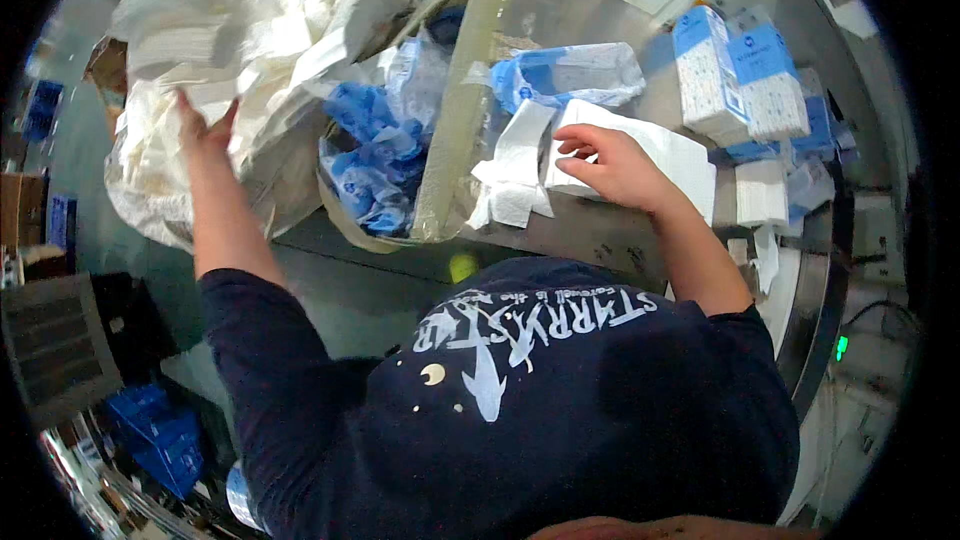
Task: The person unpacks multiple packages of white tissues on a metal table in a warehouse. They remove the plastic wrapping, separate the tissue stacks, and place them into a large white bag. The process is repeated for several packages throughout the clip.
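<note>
My left hand (207, 130), thumb and fingers apart, is over a large white sack (165, 205) heaped with loose white tissues (290, 60). Just beyond its fingertips, a blurred stack of white tissues (180, 35) lies on the heap or above it; I cannot tell which. My right hand (612, 168) rests with loosely bent, parted fingers over the left part of a flat stack of white tissues (675, 155) on the metal table. Crumpled tissues (515, 185) lie left of that hand. Behind it is an opened blue and clear plastic wrapper (570, 75).
Between sack and table stands a bin (335, 205) full of crumpled blue plastic wrappers (375, 145). Wrapped tissue packs (708, 70) stand at the table's right, with a small tissue stack (762, 195) nearer me. Blue boxes (155, 435) are at the lower left.
</note>
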Motion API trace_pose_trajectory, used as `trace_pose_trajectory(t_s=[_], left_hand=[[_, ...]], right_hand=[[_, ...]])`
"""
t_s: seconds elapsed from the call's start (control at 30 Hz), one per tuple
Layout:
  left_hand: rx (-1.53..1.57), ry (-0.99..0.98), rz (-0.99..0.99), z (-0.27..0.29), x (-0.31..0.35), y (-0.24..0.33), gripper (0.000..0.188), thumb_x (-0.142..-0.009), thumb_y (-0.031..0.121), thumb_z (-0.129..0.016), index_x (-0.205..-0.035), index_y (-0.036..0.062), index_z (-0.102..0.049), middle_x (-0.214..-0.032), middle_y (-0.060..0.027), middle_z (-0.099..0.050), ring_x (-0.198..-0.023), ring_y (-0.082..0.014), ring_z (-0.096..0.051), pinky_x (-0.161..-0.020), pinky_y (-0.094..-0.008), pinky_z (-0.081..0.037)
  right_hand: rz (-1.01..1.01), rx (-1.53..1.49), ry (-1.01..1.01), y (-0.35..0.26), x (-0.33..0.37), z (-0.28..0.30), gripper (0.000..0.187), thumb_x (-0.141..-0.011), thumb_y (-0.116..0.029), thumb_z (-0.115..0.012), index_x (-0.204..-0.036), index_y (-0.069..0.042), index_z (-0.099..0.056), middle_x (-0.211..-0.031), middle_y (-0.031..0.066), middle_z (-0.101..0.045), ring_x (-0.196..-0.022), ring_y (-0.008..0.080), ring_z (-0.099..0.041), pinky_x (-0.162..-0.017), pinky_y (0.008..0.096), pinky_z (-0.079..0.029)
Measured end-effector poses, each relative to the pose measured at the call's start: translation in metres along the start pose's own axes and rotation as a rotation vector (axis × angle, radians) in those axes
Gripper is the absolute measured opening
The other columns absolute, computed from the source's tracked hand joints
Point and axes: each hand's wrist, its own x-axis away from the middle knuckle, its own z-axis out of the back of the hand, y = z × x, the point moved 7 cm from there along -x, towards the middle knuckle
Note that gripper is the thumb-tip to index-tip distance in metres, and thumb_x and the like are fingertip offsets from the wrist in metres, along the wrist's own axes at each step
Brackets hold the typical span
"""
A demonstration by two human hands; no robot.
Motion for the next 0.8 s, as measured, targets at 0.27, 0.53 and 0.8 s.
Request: trace_pose_trajectory(t_s=[0.27,0.53,0.8], left_hand=[[-0.931,-0.794,-0.483,-0.076,0.13,-0.194,0.046,-0.075,0.023,-0.073,-0.115,0.0075,-0.055,-0.103,-0.0082,-0.06,-0.095,-0.02,-0.057,-0.078,-0.0351,-0.048],[-1.614,-1.491,-0.757,-0.093,0.3,-0.314,0.072,-0.061,0.042,-0.079,-0.123,0.0152,-0.053,-0.133,-0.0169,-0.045,-0.122,-0.036,-0.041,-0.096,-0.0455,-0.038],[-1.775,-1.433,-0.557,-0.109,0.247,-0.21,0.027,-0.065,0.022,-0.073,-0.086,0.007,-0.064,-0.086,-0.0173,-0.063,-0.085,-0.0353,-0.059,-0.075,-0.0436,-0.047]], right_hand=[[-0.399,-0.038,0.37,0.127,0.087,0.064,0.034,-0.082,-0.024,-0.064,-0.108,-0.004,-0.06,-0.086,0.0081,-0.064,-0.075,0.0156,-0.059,-0.071,0.0298,-0.049],[-0.494,-0.063,0.484,0.193,0.166,0.079,0.033,-0.082,-0.022,-0.064,-0.108,-0.003,-0.061,-0.084,0.0061,-0.063,-0.076,0.0138,-0.058,-0.071,0.0283,-0.047],[-0.672,-0.031,0.601,0.226,0.236,0.077,0.033,-0.081,-0.022,-0.065,-0.106,-0.002,-0.061,-0.086,0.0081,-0.065,-0.08,0.0163,-0.061,-0.072,0.0293,-0.048]])
